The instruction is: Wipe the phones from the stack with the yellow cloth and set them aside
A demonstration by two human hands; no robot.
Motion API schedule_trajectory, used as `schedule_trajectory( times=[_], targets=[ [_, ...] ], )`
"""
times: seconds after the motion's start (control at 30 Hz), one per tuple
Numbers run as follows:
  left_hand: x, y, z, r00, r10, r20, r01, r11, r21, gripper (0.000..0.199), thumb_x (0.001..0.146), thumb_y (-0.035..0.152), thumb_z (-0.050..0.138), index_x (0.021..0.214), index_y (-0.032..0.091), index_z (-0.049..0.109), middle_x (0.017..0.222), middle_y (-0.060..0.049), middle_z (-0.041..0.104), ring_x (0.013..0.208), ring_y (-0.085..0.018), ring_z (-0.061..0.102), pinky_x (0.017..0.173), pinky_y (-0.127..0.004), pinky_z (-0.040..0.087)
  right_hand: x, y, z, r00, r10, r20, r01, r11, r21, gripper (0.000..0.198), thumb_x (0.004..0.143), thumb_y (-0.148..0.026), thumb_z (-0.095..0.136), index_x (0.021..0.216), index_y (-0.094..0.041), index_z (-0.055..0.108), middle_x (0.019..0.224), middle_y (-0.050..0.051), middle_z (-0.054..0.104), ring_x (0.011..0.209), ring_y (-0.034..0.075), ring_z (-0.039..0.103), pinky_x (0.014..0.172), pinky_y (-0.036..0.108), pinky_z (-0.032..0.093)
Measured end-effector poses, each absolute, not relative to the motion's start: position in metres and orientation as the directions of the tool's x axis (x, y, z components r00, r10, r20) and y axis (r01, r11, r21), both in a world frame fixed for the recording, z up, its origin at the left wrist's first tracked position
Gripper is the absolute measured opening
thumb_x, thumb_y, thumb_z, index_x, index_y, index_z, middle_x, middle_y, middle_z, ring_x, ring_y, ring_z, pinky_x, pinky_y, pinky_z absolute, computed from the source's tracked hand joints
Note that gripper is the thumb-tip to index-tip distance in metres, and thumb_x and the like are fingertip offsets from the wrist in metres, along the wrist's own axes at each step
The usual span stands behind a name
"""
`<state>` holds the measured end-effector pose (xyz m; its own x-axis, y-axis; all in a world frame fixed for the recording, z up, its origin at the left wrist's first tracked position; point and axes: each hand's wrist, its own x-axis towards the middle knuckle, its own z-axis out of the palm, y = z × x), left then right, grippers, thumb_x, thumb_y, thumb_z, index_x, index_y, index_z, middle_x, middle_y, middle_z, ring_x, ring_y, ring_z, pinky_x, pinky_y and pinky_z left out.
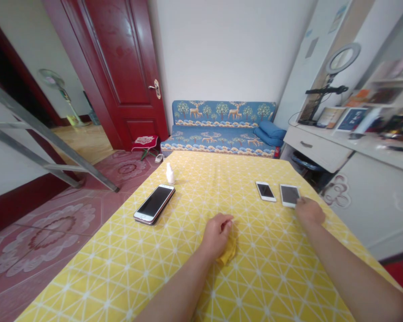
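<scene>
My left hand (218, 233) is curled over the middle of the table, closed on a yellow cloth (227, 256) that bunches out below the palm. My right hand (309, 211) pinches the near right corner of a white phone (289, 196) with a dark grey screen. Just left of that one lies a smaller white phone (265, 191), screen up and untouched. Over on the left side, a large white phone (155, 203) rests on top of a darker device, apart from both hands. Behind this stack a small white spray bottle (170, 174) stands upright.
A yellow patterned cloth covers the table (188, 277). Beyond it is a blue sofa (218, 134) with folded blue cushions (270, 133). To the right stands a white cabinet (317, 145) with a ring light (343, 60); to the left, a metal ladder-like frame (53, 143) and a small stool (145, 141).
</scene>
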<state>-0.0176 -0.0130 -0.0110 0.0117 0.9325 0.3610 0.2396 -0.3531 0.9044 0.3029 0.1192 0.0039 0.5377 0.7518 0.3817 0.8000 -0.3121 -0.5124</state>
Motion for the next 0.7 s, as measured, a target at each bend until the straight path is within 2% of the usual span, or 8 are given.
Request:
schedule_trajectory(
  times=[0.13, 0.27, 0.43, 0.53, 0.7],
  targets=[
    [-0.018, -0.014, -0.009, 0.008, 0.938, 0.345, 0.251, -0.336, 0.908, 0.024, 0.085, 0.029, 0.053, 0.097, 0.026, 0.073, 0.096, -0.008, 0.071, 0.089, -0.023, 0.061, 0.084, -0.037, 0.045, 0.296, 0.120, -0.003, 0.582, 0.750, 0.315, 0.783, -0.412, -0.465, 0.045, 0.081, -0.038, 0.047, 0.105, -0.008, 0.072, 0.102, 0.030, 0.064, 0.092, 0.040, 0.060, 0.068, 0.047, 0.043],
    [-0.017, -0.015, -0.007, 0.014, 0.947, 0.320, 0.256, -0.313, 0.915, 0.023, 0.085, 0.028, 0.053, 0.096, 0.025, 0.074, 0.095, -0.008, 0.071, 0.089, -0.024, 0.062, 0.084, -0.037, 0.044, 0.282, 0.121, -0.011, 0.506, 0.787, 0.354, 0.843, -0.364, -0.396, 0.058, 0.081, -0.054, 0.047, 0.115, -0.011, 0.066, 0.125, 0.026, 0.055, 0.116, 0.042, 0.047, 0.088, 0.055, 0.037],
    [-0.017, -0.014, -0.006, 0.009, 0.949, 0.314, 0.253, -0.306, 0.918, 0.022, 0.084, 0.028, 0.055, 0.094, 0.025, 0.074, 0.094, -0.008, 0.071, 0.089, -0.024, 0.062, 0.083, -0.037, 0.044, 0.275, 0.130, -0.021, 0.324, 0.865, 0.384, 0.917, -0.186, -0.353, 0.050, 0.081, -0.040, 0.053, 0.118, -0.008, 0.063, 0.131, 0.021, 0.054, 0.124, 0.031, 0.046, 0.102, 0.041, 0.033],
    [-0.017, -0.014, -0.007, 0.013, 0.948, 0.318, 0.257, -0.310, 0.915, 0.021, 0.084, 0.027, 0.055, 0.093, 0.025, 0.074, 0.094, -0.008, 0.071, 0.089, -0.023, 0.062, 0.083, -0.037, 0.044, 0.278, 0.131, -0.023, 0.267, 0.873, 0.409, 0.928, -0.119, -0.352, 0.045, 0.080, -0.031, 0.052, 0.116, -0.007, 0.064, 0.128, 0.020, 0.056, 0.121, 0.029, 0.049, 0.103, 0.039, 0.033],
    [-0.018, -0.014, -0.006, 0.046, 0.948, 0.314, 0.337, -0.311, 0.889, 0.024, 0.085, 0.023, 0.052, 0.097, 0.022, 0.073, 0.097, -0.007, 0.071, 0.091, -0.021, 0.063, 0.084, -0.035, 0.045, 0.280, 0.128, -0.026, 0.194, 0.877, 0.439, 0.932, -0.025, -0.362, 0.042, 0.079, -0.028, 0.048, 0.113, -0.010, 0.066, 0.125, 0.016, 0.060, 0.117, 0.029, 0.053, 0.102, 0.038, 0.037]
  ],
)
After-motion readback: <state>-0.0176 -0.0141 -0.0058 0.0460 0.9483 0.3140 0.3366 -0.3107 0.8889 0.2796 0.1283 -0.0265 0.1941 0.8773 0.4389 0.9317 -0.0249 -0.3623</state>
